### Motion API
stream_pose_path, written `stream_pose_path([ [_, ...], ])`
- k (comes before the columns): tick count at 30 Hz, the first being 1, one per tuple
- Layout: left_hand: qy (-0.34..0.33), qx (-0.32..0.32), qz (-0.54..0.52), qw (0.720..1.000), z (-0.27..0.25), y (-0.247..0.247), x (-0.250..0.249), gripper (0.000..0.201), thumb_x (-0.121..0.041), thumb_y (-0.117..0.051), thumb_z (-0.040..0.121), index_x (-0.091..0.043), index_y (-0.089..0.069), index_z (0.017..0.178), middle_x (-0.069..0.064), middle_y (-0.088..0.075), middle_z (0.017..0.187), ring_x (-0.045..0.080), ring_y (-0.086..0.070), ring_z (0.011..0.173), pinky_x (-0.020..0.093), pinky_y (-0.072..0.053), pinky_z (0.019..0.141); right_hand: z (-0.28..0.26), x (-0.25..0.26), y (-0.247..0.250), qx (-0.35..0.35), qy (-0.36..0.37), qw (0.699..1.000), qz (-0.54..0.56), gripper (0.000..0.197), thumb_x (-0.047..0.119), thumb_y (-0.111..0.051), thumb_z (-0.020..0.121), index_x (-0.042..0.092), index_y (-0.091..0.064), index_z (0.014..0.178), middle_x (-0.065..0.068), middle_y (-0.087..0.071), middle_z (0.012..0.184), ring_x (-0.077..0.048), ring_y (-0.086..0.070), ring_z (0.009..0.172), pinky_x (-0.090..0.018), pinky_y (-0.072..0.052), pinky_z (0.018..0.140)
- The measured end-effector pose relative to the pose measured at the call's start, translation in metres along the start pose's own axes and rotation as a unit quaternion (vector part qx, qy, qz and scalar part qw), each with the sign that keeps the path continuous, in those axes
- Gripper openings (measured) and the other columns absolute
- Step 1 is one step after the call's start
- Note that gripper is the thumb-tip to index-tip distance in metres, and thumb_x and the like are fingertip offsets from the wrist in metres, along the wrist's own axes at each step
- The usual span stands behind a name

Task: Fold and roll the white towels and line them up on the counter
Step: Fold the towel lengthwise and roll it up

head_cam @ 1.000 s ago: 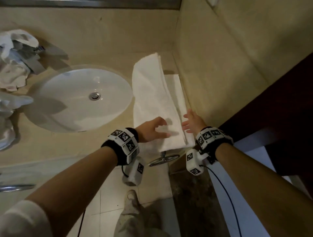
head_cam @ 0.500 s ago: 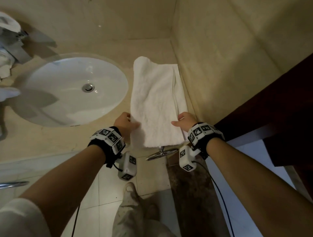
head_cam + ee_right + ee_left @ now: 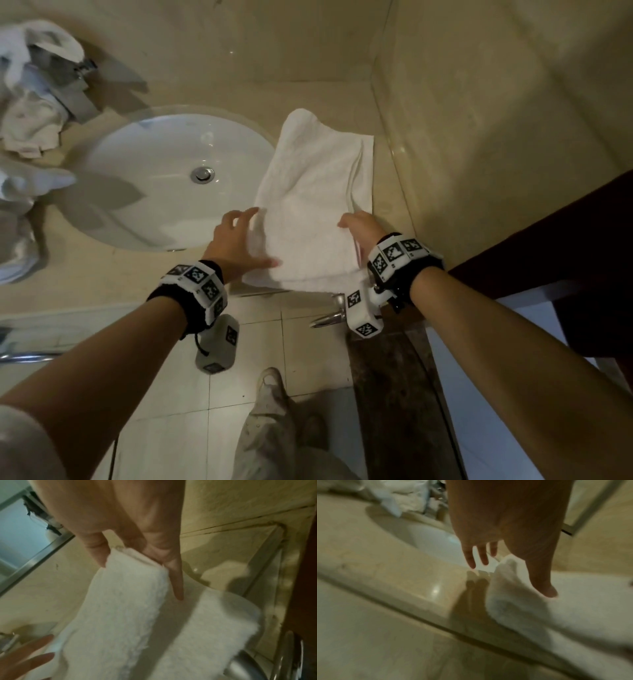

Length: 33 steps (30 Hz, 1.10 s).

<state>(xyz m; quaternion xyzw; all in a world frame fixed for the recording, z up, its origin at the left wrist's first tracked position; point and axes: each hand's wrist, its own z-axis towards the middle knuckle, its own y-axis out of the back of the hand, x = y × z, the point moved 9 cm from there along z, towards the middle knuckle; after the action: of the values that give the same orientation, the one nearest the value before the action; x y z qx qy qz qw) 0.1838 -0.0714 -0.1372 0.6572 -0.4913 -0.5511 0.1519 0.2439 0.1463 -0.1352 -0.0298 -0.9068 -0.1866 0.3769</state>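
Nubby white terry-cloth towel (image 3: pixel 315 205), glossy beige stone counter (image 3: pixel 102 274), smooth glazed ceramic sink (image 3: pixel 164 171)

Right hand (image 3: pixel 120 520) apparently pinches folded white towel (image 3: pixel 120 608).

— From where does the head camera look?
— From high above, facing steeply down on the counter (image 3: pixel 102 274), both forearms and the floor tiles.
— And the wrist cameras?
— Each sits very near, under its wrist, and looks along the palm to the fingers. The left one faces toward the sink (image 3: pixel 433 543), the right one toward the corner wall.
— What do they share?
— All three views show the white towel (image 3: pixel 308 212). The right wrist view also catches the left hand (image 3: pixel 25 660).
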Motion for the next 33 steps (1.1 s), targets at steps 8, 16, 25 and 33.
stream_pose_path([
  [8,-0.166,-0.005,0.275,0.947,-0.017,-0.035,-0.050,0.100,-0.048,-0.076,0.064,-0.029,-0.017,0.142,0.007,-0.015,0.150,0.029,-0.024,0.136,0.041,-0.028,0.111,-0.014,0.008,0.020,-0.020,0.042,0.996,0.078,0.048,0.012,-0.050,0.091,-0.001,-0.040,0.135,-0.017,-0.052,0.126,-0.032,-0.052,0.118,-0.040,-0.043,0.101],
  [16,-0.128,0.037,0.207,0.969,-0.032,-0.045,-0.033,0.067,-0.030,-0.069,0.078,-0.019,-0.037,0.136,0.006,-0.022,0.150,0.030,-0.025,0.134,0.043,-0.036,0.105,-0.014,-0.052,0.050,-0.079,0.061,0.989,-0.105,0.006,0.012,-0.060,0.088,0.010,-0.054,0.086,-0.010,-0.058,0.095,-0.025,-0.058,0.092,-0.035,-0.050,0.081],
  [25,-0.161,-0.060,0.099,0.980,-0.035,-0.014,-0.024,0.017,-0.004,-0.055,0.083,-0.001,-0.049,0.099,0.013,-0.047,0.111,0.035,-0.054,0.079,0.039,-0.042,0.062,-0.003,-0.053,0.046,-0.094,0.095,0.981,-0.139,0.022,0.009,-0.060,0.086,-0.004,-0.059,0.104,-0.020,-0.064,0.108,-0.031,-0.061,0.097,-0.035,-0.050,0.086],
  [33,-0.091,0.074,0.154,0.981,-0.032,-0.032,0.011,0.032,-0.038,-0.058,0.079,-0.016,-0.053,0.101,0.002,-0.040,0.121,0.023,-0.044,0.107,0.040,-0.044,0.092,-0.003,-0.062,0.028,-0.024,0.032,0.974,-0.223,0.017,0.013,-0.060,0.089,0.001,-0.057,0.101,-0.012,-0.061,0.098,-0.025,-0.058,0.087,-0.031,-0.049,0.074],
])
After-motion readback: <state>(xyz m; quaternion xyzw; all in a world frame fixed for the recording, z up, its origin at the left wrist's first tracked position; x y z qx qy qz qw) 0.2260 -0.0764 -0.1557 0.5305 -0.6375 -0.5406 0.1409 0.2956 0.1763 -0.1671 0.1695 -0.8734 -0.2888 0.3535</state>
